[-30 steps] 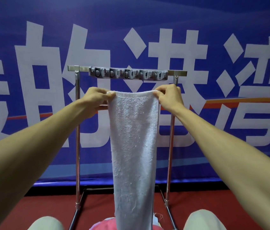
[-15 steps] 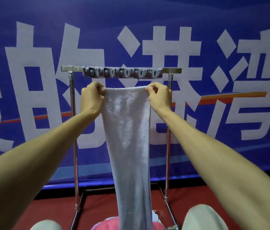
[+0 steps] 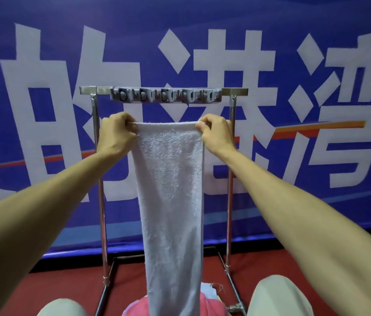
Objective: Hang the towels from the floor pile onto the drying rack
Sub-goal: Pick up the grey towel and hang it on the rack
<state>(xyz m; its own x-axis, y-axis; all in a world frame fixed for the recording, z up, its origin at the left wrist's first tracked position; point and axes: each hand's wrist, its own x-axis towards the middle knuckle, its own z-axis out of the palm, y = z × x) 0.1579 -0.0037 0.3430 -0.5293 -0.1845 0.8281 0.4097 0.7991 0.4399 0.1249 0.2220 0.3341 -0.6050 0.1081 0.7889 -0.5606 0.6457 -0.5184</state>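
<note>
Lying at six o'clock, the floor pile (image 3: 213,306) waits. Left hand (image 3: 117,133) and right hand (image 3: 216,133), each grip pinching a top corner, hold a white towel (image 3: 170,190) below the rack (image 3: 233,90) bar at twelve o'clock; no towel hangs there yet.

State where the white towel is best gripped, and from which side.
Grip the white towel by its top corners, one from each side, as the left hand and right hand do; limp, it likely hangs flat only with that edge stretched.
</note>
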